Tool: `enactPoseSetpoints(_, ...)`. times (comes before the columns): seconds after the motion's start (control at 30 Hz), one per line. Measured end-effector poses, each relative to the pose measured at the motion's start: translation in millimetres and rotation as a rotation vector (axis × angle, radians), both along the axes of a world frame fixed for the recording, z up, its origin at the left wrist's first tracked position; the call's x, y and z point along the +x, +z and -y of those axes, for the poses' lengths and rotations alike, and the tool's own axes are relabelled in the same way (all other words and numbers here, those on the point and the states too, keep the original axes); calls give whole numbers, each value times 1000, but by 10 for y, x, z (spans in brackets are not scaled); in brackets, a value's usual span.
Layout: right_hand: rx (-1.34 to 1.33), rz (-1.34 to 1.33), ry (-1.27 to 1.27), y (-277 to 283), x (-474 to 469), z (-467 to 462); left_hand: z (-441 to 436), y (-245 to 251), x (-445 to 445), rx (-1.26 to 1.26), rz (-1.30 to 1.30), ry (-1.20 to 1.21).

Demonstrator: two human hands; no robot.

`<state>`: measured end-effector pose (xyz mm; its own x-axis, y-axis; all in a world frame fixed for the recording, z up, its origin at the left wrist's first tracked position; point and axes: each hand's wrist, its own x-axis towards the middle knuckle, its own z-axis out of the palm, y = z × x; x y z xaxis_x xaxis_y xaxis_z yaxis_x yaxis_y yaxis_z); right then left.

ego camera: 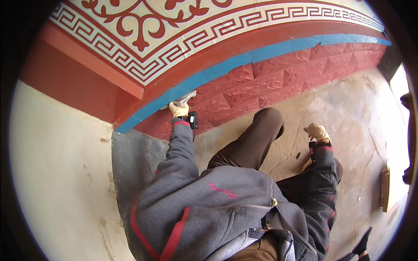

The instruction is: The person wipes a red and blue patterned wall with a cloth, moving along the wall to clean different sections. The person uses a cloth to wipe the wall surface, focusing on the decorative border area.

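My left hand (179, 108), in a pale glove, holds a grey cloth (188, 97) against the lower edge of the blue tile band (225, 67), where the red brick-relief facing (243, 86) begins. Part of the cloth is hidden behind the fingers. My right hand (317, 131), also gloved, hangs away from the facing near my right knee. Its fingers are curled, and nothing shows in it. Each wrist bears a strap with a small black device.
Above the blue band lies a surface with a red scroll pattern and a key-pattern border (143, 70). A pale wall (65, 163) stands at left. The cracked concrete floor (356, 130) has a wooden piece (385, 189) at right. A dark shoe (362, 241) shows at lower right.
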<state>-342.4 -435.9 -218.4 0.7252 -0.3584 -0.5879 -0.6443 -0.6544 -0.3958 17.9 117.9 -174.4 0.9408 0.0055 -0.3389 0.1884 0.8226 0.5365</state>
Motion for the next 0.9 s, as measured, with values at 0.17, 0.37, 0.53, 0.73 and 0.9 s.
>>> enactPoseSetpoints(0.17,20,-33,-52,21,43,-55,345,-169,-198,244,58,59)
enactPoseSetpoints(0.37,-123,58,110,108,103,-132,740,-278,-235,173,23,-66)
enactPoseSetpoints(0.53,-95,1,90,47,209,-92,1592,-376,-181,178,76,-355)
enactPoseSetpoints(0.73,-140,578,198,185,342,-122,2993,84,-834,-40,24,-978)
enactPoseSetpoints(0.9,1531,768,-454,874,363,-418,3942,685,-1363,-74,44,-1186)
